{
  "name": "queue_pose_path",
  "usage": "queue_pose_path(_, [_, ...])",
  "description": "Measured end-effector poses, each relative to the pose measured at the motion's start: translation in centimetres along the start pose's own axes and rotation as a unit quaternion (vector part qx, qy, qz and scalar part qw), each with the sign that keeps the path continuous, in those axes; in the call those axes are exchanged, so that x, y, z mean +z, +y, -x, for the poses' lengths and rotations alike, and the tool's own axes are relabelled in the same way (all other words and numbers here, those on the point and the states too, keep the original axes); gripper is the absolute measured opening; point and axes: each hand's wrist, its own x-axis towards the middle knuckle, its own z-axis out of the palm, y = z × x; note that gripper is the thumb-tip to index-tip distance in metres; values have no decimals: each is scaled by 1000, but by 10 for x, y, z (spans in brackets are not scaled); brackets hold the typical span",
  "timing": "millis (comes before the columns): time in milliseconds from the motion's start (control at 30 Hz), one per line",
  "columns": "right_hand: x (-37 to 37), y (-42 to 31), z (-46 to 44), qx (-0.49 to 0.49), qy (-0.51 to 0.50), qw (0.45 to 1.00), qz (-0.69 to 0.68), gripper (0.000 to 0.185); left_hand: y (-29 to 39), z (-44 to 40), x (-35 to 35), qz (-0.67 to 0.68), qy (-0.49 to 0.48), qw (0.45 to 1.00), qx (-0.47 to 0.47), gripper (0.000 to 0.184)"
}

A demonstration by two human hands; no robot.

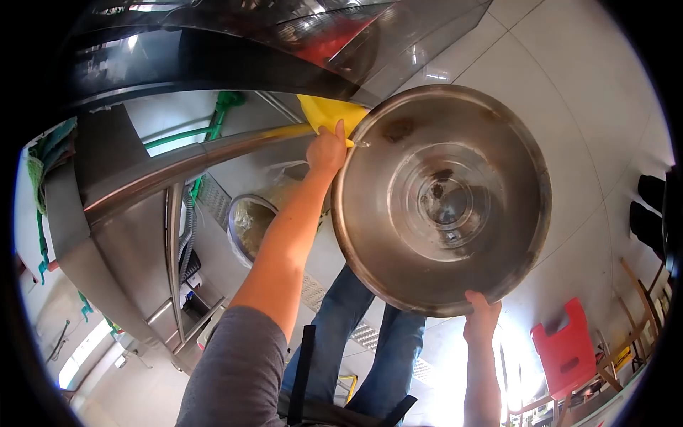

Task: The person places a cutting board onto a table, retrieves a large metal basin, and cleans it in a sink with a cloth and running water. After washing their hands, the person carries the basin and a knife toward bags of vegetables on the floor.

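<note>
A large round stainless steel basin (498,178) is held up in front of me, tilted so that its inside faces me. Dark stains and a small wet-looking patch mark its bottom. My left hand (329,148) is closed at the basin's left rim, its fingers partly hidden. Against that hand is a yellow, thin-walled piece (329,110); its kind is unclear, and a small yellow end pokes out over the rim. At the lower right rim, my right hand (482,317) is closed on the basin, with the fingers behind it.
A steel counter edge (192,160) runs along the left, below a dark glossy panel (213,64). Under it stands a lined bin (249,224) near a floor drain grate (366,334). To the right are a red plastic stool (565,349) and black shoes (646,217).
</note>
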Motion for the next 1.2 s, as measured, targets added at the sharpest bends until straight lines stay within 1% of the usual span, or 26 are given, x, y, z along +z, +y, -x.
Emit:
queue_pose_path(133, [-5, 6, -12, -6, -30, 999, 20, 31, 3, 6, -5, 0, -36, 999, -19, 62])
queue_pose_path(167, [-4, 6, -12, -5, -9, 1000, 11, 24, 3, 9, -12, -3, -51, 998, -22, 61])
queue_pose_path(267, [-12, -1, 0, 5, 9, 1000, 19, 24, -19, 13, 12, 157, 24, 987, 9, 63])
queue_pose_path(333, [-30, -10, 26, 23, 14, 999, 20, 24, -27, 56, -17, 264, -42, 963, 40, 61])
queue_pose_path(367, [-45, -12, 41, 29, 14, 999, 22, 25, -42, 80, -7, 324, 8, 945, 54, 60])
queue_pose_path(400, [-62, -8, 55, -6, -4, 1000, -12, 25, -47, 114, -25, 381, -95, 920, 11, 63])
queue_pose_path(467, [-104, -19, 95, 49, -17, 998, 23, 30, -72, 185, -37, 491, -177, 847, -96, 77])
queue_pose_path(500, [-104, -30, 126, 26, -5, 1000, 4, 8, -85, 221, -42, 535, -207, 804, -156, 84])
queue_pose_path(533, [-126, -39, 151, 42, -69, 997, 15, 37, -104, 259, -69, 641, -388, 644, -158, 83])
queue_pose_path(567, [-153, -39, 164, 71, -49, 994, 67, 40, -107, 302, -113, 682, -406, 585, -167, 79])
queue_pose_path(600, [-157, -44, 187, 59, -95, 993, 40, 41, -120, 336, -143, 718, -435, 514, -175, 74])
queue_pose_path(633, [-146, -60, 226, 44, -86, 992, 87, 44, -138, 369, -168, 734, -417, 510, -164, 73])
queue_pose_path(667, [-164, -64, 237, 106, -82, 979, 153, 11, -156, 399, -189, 749, -397, 507, -156, 71])
queue_pose_path(700, [-121, -95, 295, 84, -110, 972, 190, 12, -175, 426, -212, 772, -373, 492, -154, 71])
queue_pose_path(733, [-156, -77, 280, -31, -223, 932, 284, 14, -195, 454, -235, 791, -352, 477, -149, 70])
queue_pose_path(800, [-168, -66, 278, -73, -181, 911, 364, 17, -232, 502, -270, 809, -288, 489, -157, 71])
queue_pose_path(833, [-161, -81, 307, -96, -213, 910, 342, 19, -239, 541, -291, 825, -256, 477, -161, 72])
queue_pose_path(900, [-102, -87, 363, -133, -273, 905, 298, 24, -283, 584, -310, 874, -178, 438, -113, 77])
queue_pose_path(933, [-67, -83, 379, -114, -274, 904, 308, 36, -306, 599, -307, 893, -143, 414, -101, 78])
queue_pose_path(967, [-34, -75, 399, -93, -271, 904, 317, 48, -326, 613, -306, 894, -106, 429, -72, 78])
queue_pose_path(1000, [-7, -61, 418, -117, -354, 893, 254, 49, -345, 629, -308, 892, -69, 445, -44, 78])
queue_pose_path(1033, [24, -45, 453, -127, -382, 890, 214, 48, -368, 646, -311, 886, -35, 462, -18, 78])
queue_pose_path(1100, [62, -23, 505, -70, -421, 842, 330, 45, -408, 678, -314, 866, -53, 493, -66, 68])
queue_pose_path(1133, [76, 5, 502, -63, -484, 821, 298, 45, -431, 689, -318, 854, -63, 510, -85, 64])
queue_pose_path(1167, [98, 36, 521, -71, -514, 809, 276, 44, -443, 697, -331, 887, 5, 443, -129, 47])
queue_pose_path(1200, [121, 58, 546, -5, -520, 805, 286, 43, -470, 704, -336, 887, 35, 437, -142, 42])
